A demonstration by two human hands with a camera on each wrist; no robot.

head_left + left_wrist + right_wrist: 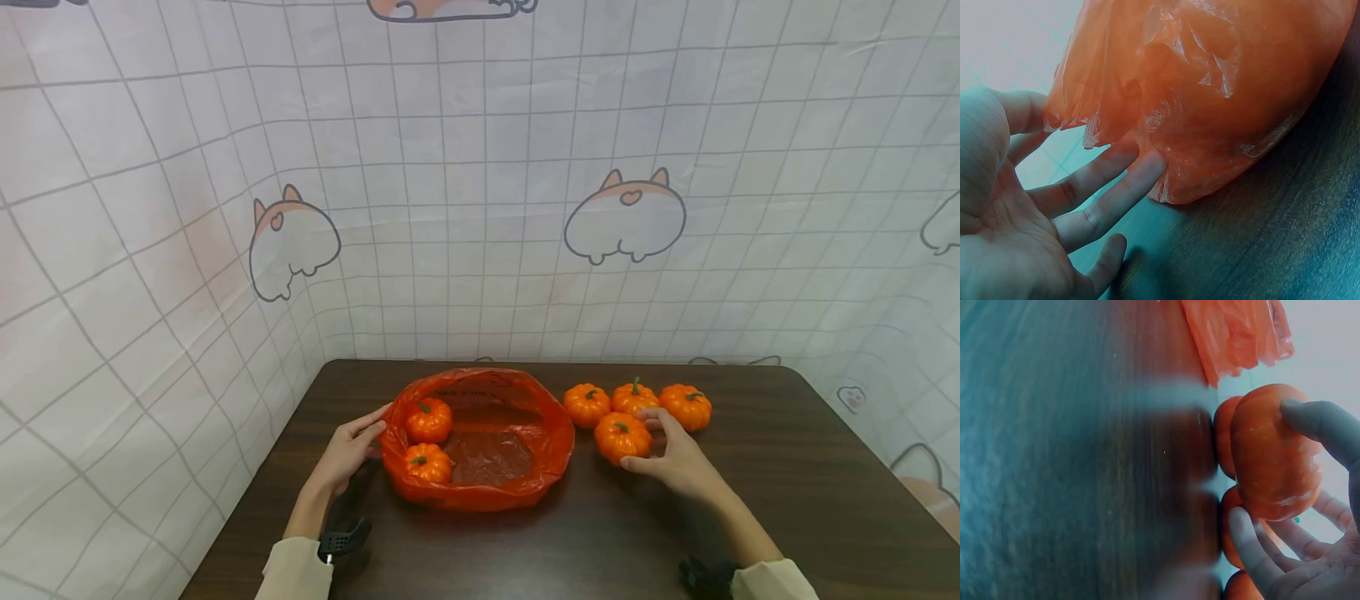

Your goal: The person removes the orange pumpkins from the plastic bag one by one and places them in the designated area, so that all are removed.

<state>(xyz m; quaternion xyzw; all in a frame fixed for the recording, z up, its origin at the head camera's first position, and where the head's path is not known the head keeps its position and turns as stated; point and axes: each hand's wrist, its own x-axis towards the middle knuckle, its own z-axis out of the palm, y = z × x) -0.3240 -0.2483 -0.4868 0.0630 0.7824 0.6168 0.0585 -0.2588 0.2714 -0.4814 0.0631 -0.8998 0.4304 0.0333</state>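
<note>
An orange-red plastic bag [480,500] stands with its mouth wide, two small orange pumpkins with green stems in its left side: one at the back [429,421], one nearer [428,463]. My left hand [347,454] is at the bag's left rim. In the left wrist view, thumb and forefinger pinch the bag's edge [1063,115], while other fingers [1113,203] reach against its side. My right hand [686,462] grips another small pumpkin [622,438] between thumb and fingers. In the right wrist view this pumpkin [1275,453] hangs above the table, in front of others.
Three more pumpkins stand in a row behind the held one: left [587,406], middle [635,395] and right [686,407]. The dark wooden table [510,554] meets a white grid-patterned cloth [480,292] at the back and left.
</note>
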